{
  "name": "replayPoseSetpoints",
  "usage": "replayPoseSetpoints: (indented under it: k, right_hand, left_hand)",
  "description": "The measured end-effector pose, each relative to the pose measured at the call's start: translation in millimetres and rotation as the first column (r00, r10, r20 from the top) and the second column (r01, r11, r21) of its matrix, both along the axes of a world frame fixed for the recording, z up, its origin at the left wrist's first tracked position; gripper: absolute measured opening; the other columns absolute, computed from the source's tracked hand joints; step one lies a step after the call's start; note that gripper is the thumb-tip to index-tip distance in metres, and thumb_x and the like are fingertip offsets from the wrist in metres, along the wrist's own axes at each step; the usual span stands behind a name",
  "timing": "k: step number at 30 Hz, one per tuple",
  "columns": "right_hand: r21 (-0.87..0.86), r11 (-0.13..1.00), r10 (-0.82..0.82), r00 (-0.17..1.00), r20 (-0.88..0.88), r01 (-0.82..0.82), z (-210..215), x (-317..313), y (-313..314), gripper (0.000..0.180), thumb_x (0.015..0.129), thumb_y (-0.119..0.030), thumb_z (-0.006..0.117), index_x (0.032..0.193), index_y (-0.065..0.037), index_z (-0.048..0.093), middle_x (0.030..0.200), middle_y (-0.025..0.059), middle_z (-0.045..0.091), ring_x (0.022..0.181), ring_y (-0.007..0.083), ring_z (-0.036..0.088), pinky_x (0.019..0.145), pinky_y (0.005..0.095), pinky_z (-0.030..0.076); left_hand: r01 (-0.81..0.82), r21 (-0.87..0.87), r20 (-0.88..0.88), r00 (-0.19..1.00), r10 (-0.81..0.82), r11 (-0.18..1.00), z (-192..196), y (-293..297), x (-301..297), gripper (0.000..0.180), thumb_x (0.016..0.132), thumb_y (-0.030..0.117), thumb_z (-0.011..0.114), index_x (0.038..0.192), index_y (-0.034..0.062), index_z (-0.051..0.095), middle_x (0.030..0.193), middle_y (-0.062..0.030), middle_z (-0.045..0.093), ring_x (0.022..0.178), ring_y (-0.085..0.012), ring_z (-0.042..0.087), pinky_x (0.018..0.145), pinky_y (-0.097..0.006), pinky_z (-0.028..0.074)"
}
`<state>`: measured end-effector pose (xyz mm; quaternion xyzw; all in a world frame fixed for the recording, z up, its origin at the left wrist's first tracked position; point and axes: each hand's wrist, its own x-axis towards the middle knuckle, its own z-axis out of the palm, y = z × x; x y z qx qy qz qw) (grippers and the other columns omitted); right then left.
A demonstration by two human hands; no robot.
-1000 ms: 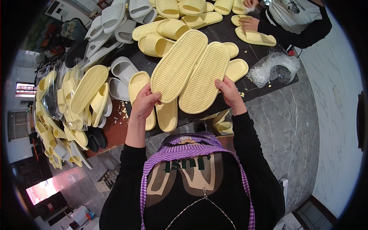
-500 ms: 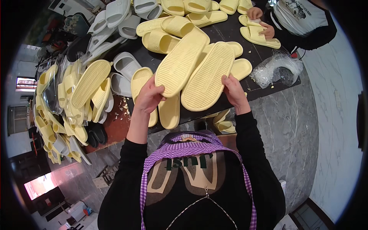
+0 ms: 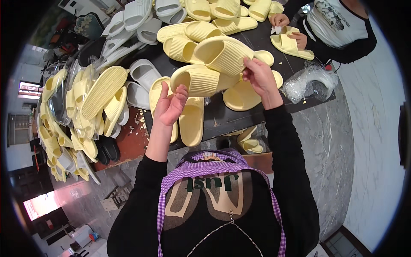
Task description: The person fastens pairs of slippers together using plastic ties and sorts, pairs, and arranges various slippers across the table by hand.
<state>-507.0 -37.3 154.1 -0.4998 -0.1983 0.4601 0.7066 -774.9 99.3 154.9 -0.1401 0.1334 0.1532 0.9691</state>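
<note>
The right hand (image 3: 260, 77) pinched the strap edge of one yellow slipper (image 3: 224, 53), and the left hand (image 3: 170, 107) gripped the other yellow slipper (image 3: 201, 80), both raised over the near edge of the dark surface (image 3: 222, 118). Half a second before, the pair had shown ribbed soles; now they were turned straps-up, apparently for checking. A co-worker's hands (image 3: 280, 19) worked at the far corner.

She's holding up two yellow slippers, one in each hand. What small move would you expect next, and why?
Probably bringing the pair together, sole to sole. The left hand holds one yellow slide slipper by its edge, and the right hand pinches the other slipper slightly higher, straps facing the camera. Both are lifted clear of the dark table, close together but not aligned.
</note>
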Motion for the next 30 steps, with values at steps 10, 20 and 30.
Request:
replayPoseSetpoints:
  k: [10, 20, 30]
  right_hand:
    - [-0.196, 0.973, 0.093, 0.984, -0.155, -0.123, -17, 6, 85, 0.025, 0.089, -0.029, 0.055, 0.09, -0.004, 0.06, 0.077, 0.0044, 0.061, 0.062, 0.0134, 0.055, 0.055, 0.027, 0.044]
    - [-0.116, 0.965, 0.215, 0.964, -0.158, -0.235, -45, 6, 104, 0.013, 0.086, -0.013, 0.055, 0.091, -0.002, 0.059, 0.076, 0.0053, 0.06, 0.062, 0.0129, 0.057, 0.054, 0.0258, 0.047]
    - [-0.2, 0.938, 0.302, 0.951, 0.072, -0.282, -38, 0, 105, 0.012, 0.082, -0.008, 0.057, 0.091, -0.001, 0.058, 0.079, 0.0028, 0.059, 0.063, 0.0088, 0.053, 0.054, 0.0195, 0.042]
  left_hand:
    - [0.429, 0.545, -0.741, 0.648, 0.175, 0.72, -17, 27, -14, 0.036, 0.09, 0.04, 0.05, 0.091, 0.0043, 0.05, 0.065, -0.0047, 0.052, 0.048, -0.0112, 0.045, 0.039, -0.023, 0.036]
    - [0.712, 0.693, -0.615, 0.504, 0.606, 0.111, -29, 44, 13, 0.034, 0.089, 0.033, 0.05, 0.067, 0.0067, 0.049, 0.052, 0.0009, 0.043, 0.038, -0.0084, 0.035, 0.034, -0.024, 0.025]
    - [0.724, 0.594, -0.798, 0.478, 0.367, 0.351, -30, 53, 28, 0.029, 0.086, 0.028, 0.052, 0.066, 0.0073, 0.047, 0.05, 0.001, 0.04, 0.036, -0.0088, 0.031, 0.034, -0.025, 0.024]
